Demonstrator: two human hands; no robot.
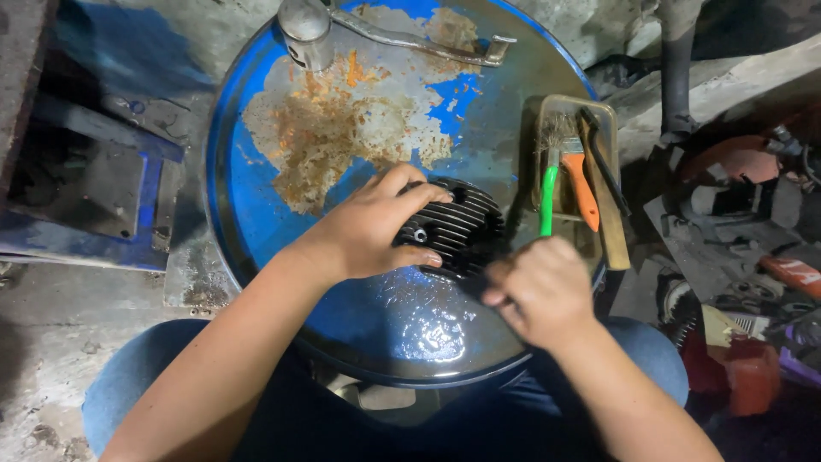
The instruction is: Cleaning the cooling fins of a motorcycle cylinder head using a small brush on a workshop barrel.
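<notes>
A black metal part with many thin fins sits on top of a big blue drum. It lies just right of the middle of the round drum top, at about 3 o'clock from the rusty patch.

The left hand is on the finned part. Its fingers curl over the top edge and the thumb presses the near side, so the hand is clamped on the part from 9 o'clock.

The right hand is at 4 o'clock from the part, very close to it. Its fingers are curled in tight like a fist. I cannot tell if it holds something small inside.

The drum top is wet and shiny near the person, at 6 o'clock.

At 2 o'clock from the part is a small tan tray at the drum's edge. In it are a brush with a green handle, a tool with an orange handle and a dark tool.

At 12 o'clock on the drum lie a grey metal cup and a long metal lever.

Off the drum, at 3 o'clock, is a pile of dark and red junk parts.
</notes>
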